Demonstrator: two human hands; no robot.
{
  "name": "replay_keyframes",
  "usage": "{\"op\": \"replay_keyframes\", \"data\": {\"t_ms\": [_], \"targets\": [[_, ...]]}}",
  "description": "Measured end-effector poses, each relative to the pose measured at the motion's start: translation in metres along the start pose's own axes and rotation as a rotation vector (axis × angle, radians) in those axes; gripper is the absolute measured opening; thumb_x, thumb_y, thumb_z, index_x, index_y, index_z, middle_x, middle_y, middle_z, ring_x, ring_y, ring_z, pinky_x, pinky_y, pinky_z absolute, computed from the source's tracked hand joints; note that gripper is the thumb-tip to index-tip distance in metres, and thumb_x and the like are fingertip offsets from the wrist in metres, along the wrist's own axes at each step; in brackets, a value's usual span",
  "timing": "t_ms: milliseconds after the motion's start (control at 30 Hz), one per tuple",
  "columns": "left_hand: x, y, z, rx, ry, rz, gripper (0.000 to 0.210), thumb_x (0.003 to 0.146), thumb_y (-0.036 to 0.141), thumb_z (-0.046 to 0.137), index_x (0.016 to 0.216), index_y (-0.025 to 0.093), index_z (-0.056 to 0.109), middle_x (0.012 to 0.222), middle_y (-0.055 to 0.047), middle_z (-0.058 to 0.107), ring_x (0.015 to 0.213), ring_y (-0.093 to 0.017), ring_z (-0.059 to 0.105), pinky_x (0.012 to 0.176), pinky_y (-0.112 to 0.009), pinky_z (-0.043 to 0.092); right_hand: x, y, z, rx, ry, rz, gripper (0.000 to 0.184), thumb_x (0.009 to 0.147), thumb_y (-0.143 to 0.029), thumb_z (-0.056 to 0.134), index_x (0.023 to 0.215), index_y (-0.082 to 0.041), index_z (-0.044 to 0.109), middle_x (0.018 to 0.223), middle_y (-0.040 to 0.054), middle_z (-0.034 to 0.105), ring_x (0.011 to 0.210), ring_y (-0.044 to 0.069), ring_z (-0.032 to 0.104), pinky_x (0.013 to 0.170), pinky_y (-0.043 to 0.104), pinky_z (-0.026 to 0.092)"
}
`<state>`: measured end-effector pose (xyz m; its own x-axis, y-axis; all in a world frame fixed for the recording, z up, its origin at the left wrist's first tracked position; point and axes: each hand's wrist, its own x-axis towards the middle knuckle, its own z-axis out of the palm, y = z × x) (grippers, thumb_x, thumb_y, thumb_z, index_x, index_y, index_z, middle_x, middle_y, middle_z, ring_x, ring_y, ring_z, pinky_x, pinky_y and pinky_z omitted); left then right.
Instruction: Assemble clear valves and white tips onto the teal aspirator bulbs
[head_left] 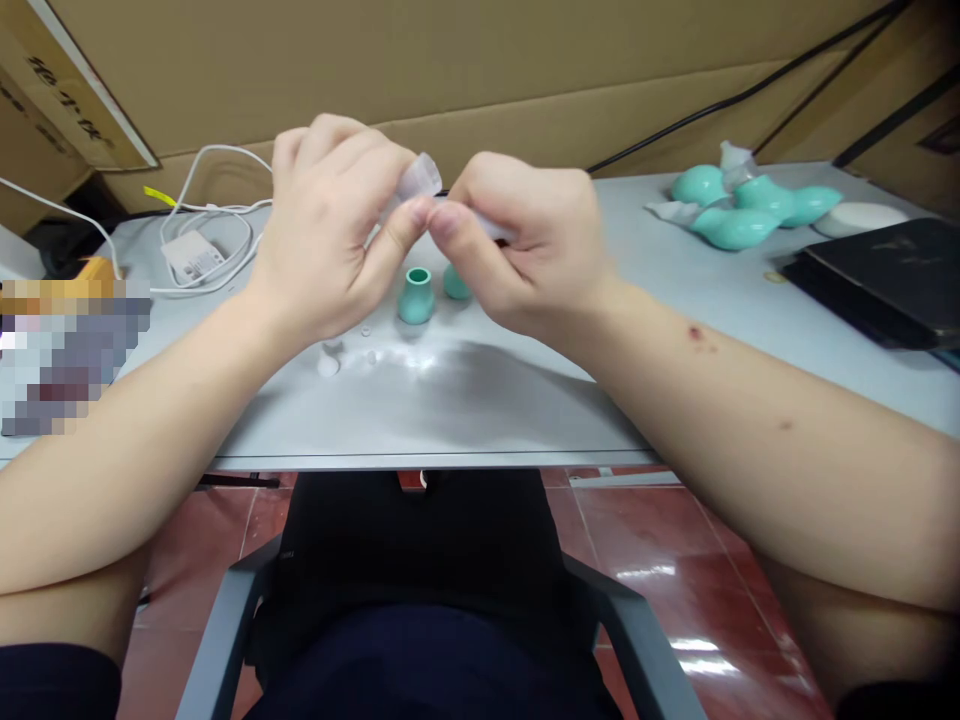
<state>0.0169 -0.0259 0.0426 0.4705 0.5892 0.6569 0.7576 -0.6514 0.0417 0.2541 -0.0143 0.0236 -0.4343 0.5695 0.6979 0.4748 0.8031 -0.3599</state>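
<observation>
My left hand [337, 225] is closed, with thumb and fingers pinching a translucent plastic cap-like piece [421, 176] whose open end points up and right. Thumb tip to thumb tip, my right hand [536, 235] meets it, curled into a pinch. A whitish bit shows inside the right fist, but its kind is hidden. Below the hands, a small teal bulb-shaped rubber piece [416, 298] stands upright on the grey table [465, 400], its round opening on top. Behind my right thumb, a second teal piece [457, 283] is partly covered. Small white parts [328, 360] lie below my left hand.
Several glossy teal bulbs [739, 228] with translucent tips lie at the right back, by a white oval object [862, 218] and a black flat case [892, 280]. At the left are a white charger [193, 256] with cable and a blurred-out item [67, 360]. Cardboard [480, 80] stands behind.
</observation>
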Motion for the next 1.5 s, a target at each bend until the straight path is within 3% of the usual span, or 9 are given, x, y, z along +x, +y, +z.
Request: {"op": "replay_keyframes", "data": {"t_ms": [200,300,433,567,767,1133,1267,1367,1500], "targets": [[0.001,-0.009,0.000,-0.015,-0.037,0.033,0.062,0.123,0.045,0.040,0.153,0.017,0.087,0.140,-0.024,0.092,0.135,-0.046,0.086,0.126,-0.071,0.057,0.001,-0.001,-0.008,0.219,-0.358,-0.003,0.024,0.117,-0.035,0.067,0.102,-0.030,0.049,0.096,-0.0007,0.061,0.080,0.020,0.052,0.081,0.039,0.047],[0.001,-0.010,-0.003,-0.086,-0.072,-0.019,0.061,0.125,0.043,0.041,0.173,0.028,0.075,0.143,-0.017,0.093,0.129,-0.041,0.088,0.135,-0.069,0.054,0.000,-0.005,-0.011,0.308,-0.594,0.020,0.032,0.115,-0.038,0.078,0.102,-0.030,0.050,0.090,-0.0033,0.059,0.078,0.018,0.050,0.073,0.036,0.041],[-0.001,-0.012,-0.003,-0.111,-0.112,-0.012,0.048,0.127,0.041,0.042,0.163,0.034,0.073,0.133,-0.010,0.093,0.120,-0.036,0.086,0.140,-0.070,0.049,-0.002,-0.006,-0.010,0.333,-0.930,0.040,0.029,0.113,-0.033,0.086,0.095,-0.027,0.064,0.076,-0.0055,0.058,0.071,0.016,0.049,0.066,0.034,0.038],[-0.004,-0.014,0.000,-0.193,-0.119,0.036,0.032,0.125,0.035,0.051,0.153,0.029,0.063,0.138,-0.010,0.088,0.109,-0.028,0.083,0.122,-0.057,0.062,-0.003,0.001,-0.005,0.317,-1.020,0.091,0.019,0.107,-0.015,0.087,0.091,-0.025,0.080,0.081,-0.0039,0.071,0.073,0.015,0.058,0.068,0.032,0.043],[-0.003,-0.012,0.001,-0.144,-0.118,-0.004,0.023,0.125,0.038,0.052,0.139,0.033,0.070,0.143,-0.008,0.087,0.124,-0.032,0.087,0.120,-0.058,0.067,-0.007,0.013,-0.001,0.392,-0.957,0.073,0.011,0.105,-0.034,0.103,0.113,-0.027,0.106,0.102,0.0034,0.075,0.090,0.019,0.068,0.080,0.035,0.051],[0.001,-0.014,-0.003,-0.068,-0.195,0.048,0.030,0.125,0.041,0.057,0.122,0.031,0.085,0.131,-0.006,0.097,0.130,-0.032,0.090,0.117,-0.053,0.071,-0.005,0.003,0.001,0.208,-0.956,0.110,0.010,0.104,-0.014,0.091,0.104,-0.024,0.095,0.088,-0.0021,0.078,0.073,0.014,0.061,0.068,0.032,0.044],[0.000,-0.023,0.012,-0.222,-0.062,0.096,0.023,0.121,0.042,0.068,0.109,0.029,0.083,0.120,-0.006,0.096,0.121,-0.032,0.092,0.109,-0.050,0.071,-0.004,0.007,-0.010,0.185,-0.925,0.090,0.013,0.100,-0.022,0.102,0.112,-0.023,0.096,0.082,-0.0037,0.074,0.071,0.013,0.061,0.067,0.032,0.042],[0.002,-0.029,0.027,-0.466,0.098,0.116,0.025,0.112,0.051,0.084,0.100,0.029,0.081,0.105,-0.006,0.091,0.102,-0.029,0.088,0.098,-0.047,0.070,0.002,0.004,-0.034,0.222,-0.802,0.007,0.013,0.107,-0.033,0.101,0.104,-0.023,0.093,0.073,-0.0062,0.063,0.066,0.012,0.051,0.065,0.034,0.036],[0.005,-0.024,0.036,-0.835,0.151,-0.053,0.054,0.096,0.069,0.115,0.098,0.029,0.080,0.103,-0.005,0.089,0.098,-0.026,0.083,0.094,-0.045,0.073,0.015,-0.004,-0.056,0.255,-0.366,-0.037,0.016,0.107,-0.026,0.096,0.093,-0.025,0.088,0.074,-0.0051,0.063,0.067,0.011,0.052,0.067,0.036,0.040]]}}
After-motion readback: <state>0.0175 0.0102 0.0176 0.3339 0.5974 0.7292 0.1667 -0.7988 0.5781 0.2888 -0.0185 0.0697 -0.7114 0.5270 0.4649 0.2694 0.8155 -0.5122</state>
